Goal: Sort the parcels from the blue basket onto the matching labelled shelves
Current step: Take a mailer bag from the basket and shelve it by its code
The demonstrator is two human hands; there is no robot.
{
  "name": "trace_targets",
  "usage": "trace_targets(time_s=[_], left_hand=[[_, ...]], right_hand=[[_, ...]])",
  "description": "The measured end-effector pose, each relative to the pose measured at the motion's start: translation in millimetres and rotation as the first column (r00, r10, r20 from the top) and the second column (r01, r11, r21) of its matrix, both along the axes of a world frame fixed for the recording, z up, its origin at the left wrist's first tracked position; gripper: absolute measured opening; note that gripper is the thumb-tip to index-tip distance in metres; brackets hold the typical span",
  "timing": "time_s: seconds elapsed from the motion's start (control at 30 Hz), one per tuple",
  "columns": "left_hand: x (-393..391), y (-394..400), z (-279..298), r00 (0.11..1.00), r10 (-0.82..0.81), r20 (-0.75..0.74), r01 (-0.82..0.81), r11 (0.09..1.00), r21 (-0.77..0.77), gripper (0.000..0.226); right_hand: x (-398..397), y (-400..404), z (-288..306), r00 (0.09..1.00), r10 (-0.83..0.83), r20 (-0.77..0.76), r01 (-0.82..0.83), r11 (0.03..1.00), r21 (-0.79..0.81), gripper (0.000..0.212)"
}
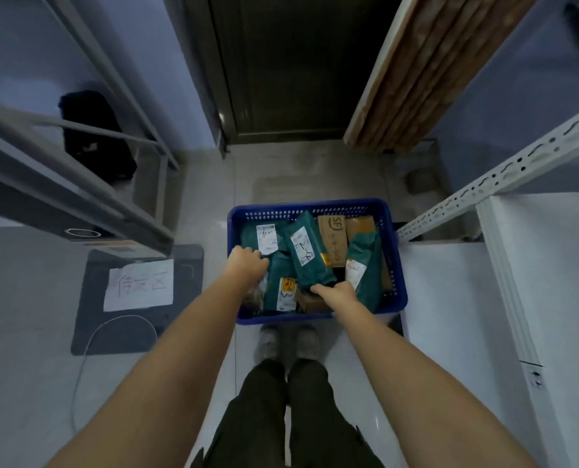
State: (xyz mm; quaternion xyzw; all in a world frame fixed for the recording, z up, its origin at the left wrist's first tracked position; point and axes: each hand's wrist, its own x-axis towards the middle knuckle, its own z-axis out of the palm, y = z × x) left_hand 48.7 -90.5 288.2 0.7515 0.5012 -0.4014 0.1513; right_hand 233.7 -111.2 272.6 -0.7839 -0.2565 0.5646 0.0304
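The head view looks straight down at a blue perforated plastic basket standing on the pale tiled floor, just ahead of the person's shoes.

Inside it lie several teal plastic mailer parcels and brown cardboard boxes, piled loosely. A teal parcel at the basket's far-left corner carries a white label with handwriting that looks like "1-4". A long teal parcel in the middle leans tilted, its white label handwritten "2-4". A teal parcel at the near edge has a white and yellow label with a "W"-like mark. A brown cardboard box at the far edge shows an "SF" logo. Another teal parcel stands against the right wall.

The left hand reaches into the basket's left side with fingers curled downward among the parcels; I cannot tell what it holds. The right hand grips the near end of the middle parcel.

Left of the basket, a grey mat bears a white paper sheet with handwritten Chinese characters, blurred. Grey metal shelving stands left, a white perforated shelf rail right.
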Motion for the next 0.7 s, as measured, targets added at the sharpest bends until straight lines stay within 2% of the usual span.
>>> trace_targets(time_s=[0.03,0.07,0.1,0.23,0.33,0.4,0.5,0.6,0.7], left_hand=[[2.6,10.3,-15.3,0.997,-0.073,-0.009,0.073,0.997,-0.034,0.044],[5.8,20.6,-31.2,0.987,-0.161,-0.016,0.159,0.984,-0.084,0.046],[9.1,31.2,-47.6,0.972,-0.236,-0.013,0.232,0.963,-0.134,0.047],[24.0,70.6,-112.2,0.93,-0.367,0.006,0.363,0.918,-0.163,0.045],[35.6,92.9,-178.1,0.91,-0.413,-0.044,0.401,0.901,-0.167,0.037],[39.6,107.1,-222.0,0.915,-0.398,-0.072,0.384,0.91,-0.154,0.033],[40.8,130.7,-276.5,0.937,-0.347,-0.036,0.344,0.937,-0.069,0.035],[36.3,155.1,-319.2,0.959,-0.281,-0.027,0.281,0.96,0.002,0.046],[32.3,176.8,-352.4,0.987,-0.16,-0.011,0.16,0.986,0.04,0.054]], right_hand=[[-0.5,3.8,-13.5,0.969,-0.234,-0.084,0.228,0.971,-0.074,0.069],[-0.2,8.0,-26.5,0.914,-0.386,-0.122,0.37,0.919,-0.135,0.07],[-0.5,11.8,-40.1,0.873,-0.467,-0.14,0.445,0.88,-0.167,0.071],[2.1,31.2,-102.7,0.803,-0.586,-0.11,0.56,0.805,-0.198,0.065],[8.6,47.5,-158.1,0.632,-0.765,-0.126,0.705,0.634,-0.317,0.062],[8.7,55.7,-195.9,0.581,-0.809,-0.089,0.753,0.576,-0.318,0.061],[5.9,60.3,-249.0,0.566,-0.824,-0.023,0.79,0.55,-0.27,0.057],[3.6,59.4,-294.1,0.555,-0.832,-0.01,0.816,0.546,-0.188,0.059],[4.2,53.9,-326.8,0.58,-0.814,0.01,0.812,0.577,-0.084,0.063]])
